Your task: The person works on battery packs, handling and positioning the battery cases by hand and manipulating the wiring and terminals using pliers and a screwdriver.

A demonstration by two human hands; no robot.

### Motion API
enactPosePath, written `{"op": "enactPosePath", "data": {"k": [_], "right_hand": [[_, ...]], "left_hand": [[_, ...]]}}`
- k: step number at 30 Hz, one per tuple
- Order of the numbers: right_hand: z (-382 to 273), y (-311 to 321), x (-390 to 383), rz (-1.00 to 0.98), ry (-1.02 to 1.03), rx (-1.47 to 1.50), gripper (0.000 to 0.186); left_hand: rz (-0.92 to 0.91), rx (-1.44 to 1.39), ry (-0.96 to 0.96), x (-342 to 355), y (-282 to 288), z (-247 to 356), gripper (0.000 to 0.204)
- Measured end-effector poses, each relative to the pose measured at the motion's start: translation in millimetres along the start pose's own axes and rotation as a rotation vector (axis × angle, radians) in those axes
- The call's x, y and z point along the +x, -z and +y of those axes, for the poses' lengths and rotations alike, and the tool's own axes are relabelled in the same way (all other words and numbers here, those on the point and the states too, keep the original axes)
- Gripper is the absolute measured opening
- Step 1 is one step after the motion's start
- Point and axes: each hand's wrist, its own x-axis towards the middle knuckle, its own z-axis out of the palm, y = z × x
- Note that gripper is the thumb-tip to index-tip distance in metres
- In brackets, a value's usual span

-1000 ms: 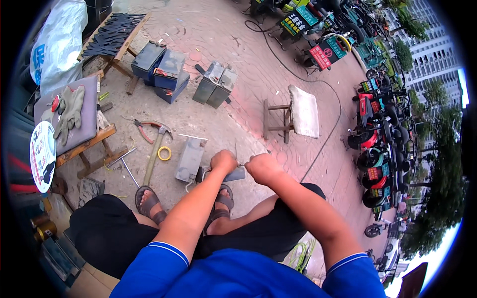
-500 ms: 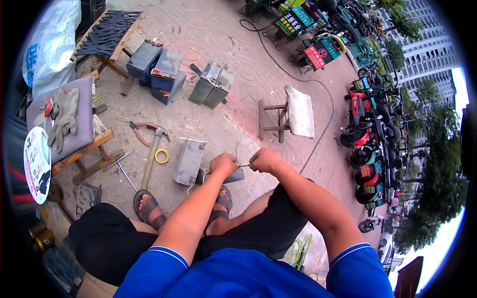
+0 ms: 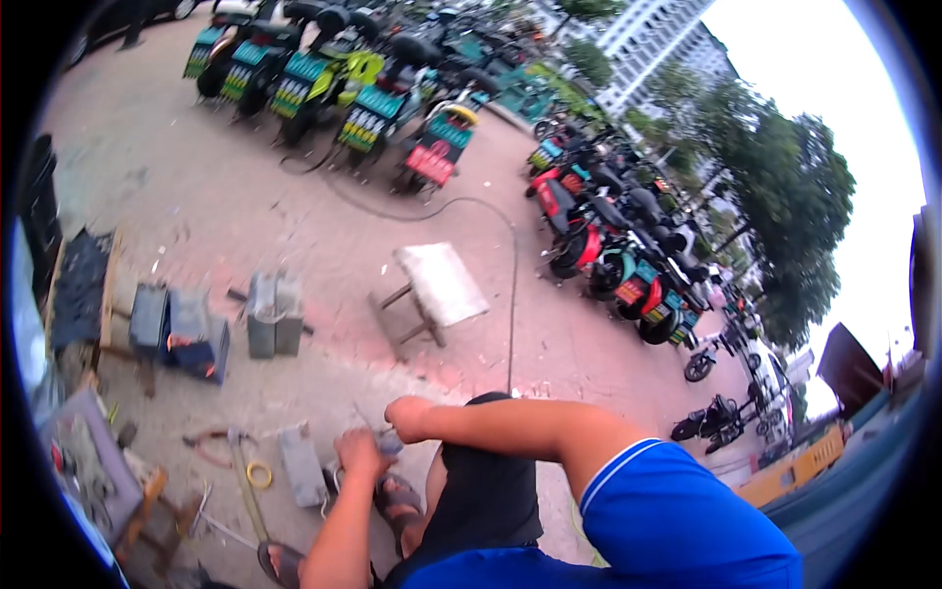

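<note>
My left hand [image 3: 360, 454] is closed low in the picture, above the sandalled foot. Just up and to its right, my right hand [image 3: 407, 418] is closed too. Both fists pinch a thin wire [image 3: 363, 413], seen only faintly, with most of it hidden by the fingers. Left of my left hand stands a grey box-shaped battery [image 3: 303, 467]. Part of a darker grey block [image 3: 391, 442] shows below my right hand. A hammer [image 3: 245, 481], red-handled pincers [image 3: 206, 450] and a roll of yellow tape [image 3: 259, 475] lie on the ground further left.
More batteries [image 3: 275, 314] stand ahead on the left, near a low wooden rack [image 3: 80, 294]. A stool with a pale cover [image 3: 442, 283] is in front of me. A cable [image 3: 512, 314] runs over the paving toward rows of parked scooters [image 3: 608, 245]. A padded stool [image 3: 98, 442] is far left.
My view has swung up and to the right, so the batteries and tools sit lower and further left. Both hands stay closed near each other at the wire.
</note>
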Motion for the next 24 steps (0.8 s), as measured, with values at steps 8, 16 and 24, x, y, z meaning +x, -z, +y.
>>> {"op": "enactPosePath", "data": {"k": [8, 16, 24], "right_hand": [[17.3, -17.5, 41.6, -0.234, 0.372, -0.266, 0.012], [17.0, -2.0, 35.0, -0.361, 0.195, -0.421, 0.024], [-11.4, 46.3, -0.7, -0.109, 0.337, -0.397, 0.019]], "left_hand": [[0.148, 0.205, -0.022, -11.3, -28.6, -6.7, 0.027], [0.231, 0.033, -0.084, 5.8, -33.7, 0.4, 0.024], [0.276, 0.065, -0.116, -1.4, -23.0, -6.5, 0.023]]}}
